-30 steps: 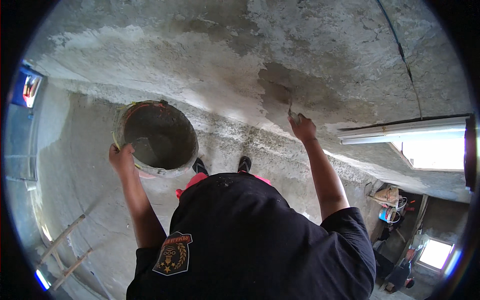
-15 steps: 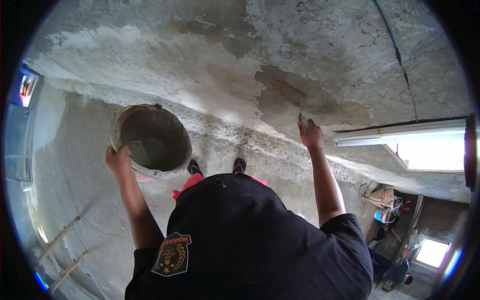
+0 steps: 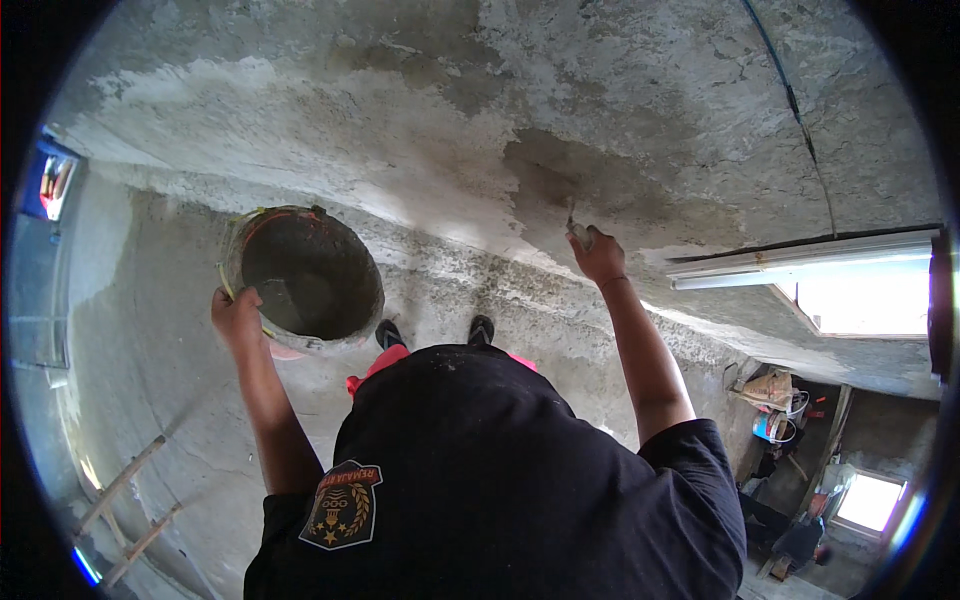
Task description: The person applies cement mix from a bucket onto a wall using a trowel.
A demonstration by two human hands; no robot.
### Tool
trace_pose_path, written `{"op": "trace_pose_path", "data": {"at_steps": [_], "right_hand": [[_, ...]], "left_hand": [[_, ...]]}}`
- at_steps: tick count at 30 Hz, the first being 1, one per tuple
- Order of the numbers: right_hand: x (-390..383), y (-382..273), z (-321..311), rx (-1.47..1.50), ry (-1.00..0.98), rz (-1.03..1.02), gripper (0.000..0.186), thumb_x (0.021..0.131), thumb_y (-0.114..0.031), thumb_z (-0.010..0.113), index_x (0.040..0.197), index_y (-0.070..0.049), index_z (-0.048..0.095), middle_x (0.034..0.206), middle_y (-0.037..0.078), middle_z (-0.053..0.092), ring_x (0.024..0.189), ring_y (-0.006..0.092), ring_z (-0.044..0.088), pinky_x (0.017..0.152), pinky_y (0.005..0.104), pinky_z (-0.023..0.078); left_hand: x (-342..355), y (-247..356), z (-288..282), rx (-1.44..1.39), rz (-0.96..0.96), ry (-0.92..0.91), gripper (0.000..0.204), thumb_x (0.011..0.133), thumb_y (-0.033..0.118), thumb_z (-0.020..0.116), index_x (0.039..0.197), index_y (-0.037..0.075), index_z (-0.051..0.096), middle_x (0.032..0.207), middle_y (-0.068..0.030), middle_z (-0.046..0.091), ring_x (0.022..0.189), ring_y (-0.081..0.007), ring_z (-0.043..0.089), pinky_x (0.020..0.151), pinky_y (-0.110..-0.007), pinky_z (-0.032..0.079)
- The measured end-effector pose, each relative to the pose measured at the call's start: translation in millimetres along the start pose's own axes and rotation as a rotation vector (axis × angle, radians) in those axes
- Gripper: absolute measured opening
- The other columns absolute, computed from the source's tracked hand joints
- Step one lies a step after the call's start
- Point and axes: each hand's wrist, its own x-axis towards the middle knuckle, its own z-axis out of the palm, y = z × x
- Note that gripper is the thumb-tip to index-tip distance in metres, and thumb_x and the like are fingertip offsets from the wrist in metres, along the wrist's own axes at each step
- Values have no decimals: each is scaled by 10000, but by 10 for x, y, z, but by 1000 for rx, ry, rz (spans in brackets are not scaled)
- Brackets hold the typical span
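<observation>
Two hands of mine are occupied. My left hand (image 3: 238, 316) grips the near left rim of a round bucket (image 3: 233, 250), thumb over the edge; whether the bucket hangs from that grip or has support beneath, I cannot tell. Wet grey mix (image 3: 312, 285) lies inside it. My right hand (image 3: 602, 258), well to the right of the bucket, is closed around the handle of a small tool (image 3: 579, 235). Its thin end points at the wall (image 3: 440, 140), though I can't tell whether it touches.

Rough grey plaster covers that wall beyond the bucket, with a darker patch (image 3: 545, 165) up and to the bucket's right. My dark footwear (image 3: 481, 330) stands on the mottled grey floor (image 3: 200, 390), just right of the bucket. Far to the bucket's right are a bright window (image 3: 865, 295), a brown sack (image 3: 770, 389) and a blue-and-white pail (image 3: 768, 427); wooden poles (image 3: 125, 480) lean nearer me, left of the bucket.
</observation>
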Motion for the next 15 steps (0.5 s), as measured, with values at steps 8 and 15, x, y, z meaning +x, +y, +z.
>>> {"op": "trace_pose_path", "data": {"at_steps": [8, 15], "right_hand": [[-169, -32, -136, 137, 25, -35, 473, 833, -515, 581, 929, -53, 614, 769, 213, 644, 788, 420, 619, 695, 488, 493], [-24, 4, 74, -40, -271, 41, 531, 832, -563, 544, 998, -62, 605, 875, 212, 659, 858, 396, 630, 750, 483, 500]], "left_hand": [[-36, 27, -58, -11, -28, 6, 149, 567, 3, 551, 710, 5, 511, 689, -28, 524, 635, -132, 469, 579, -263, 387], [-16, 13, -29, 39, -11, 1, 176, 560, -4, 550, 733, -1, 522, 719, -36, 537, 646, -135, 477, 588, -257, 390]]}}
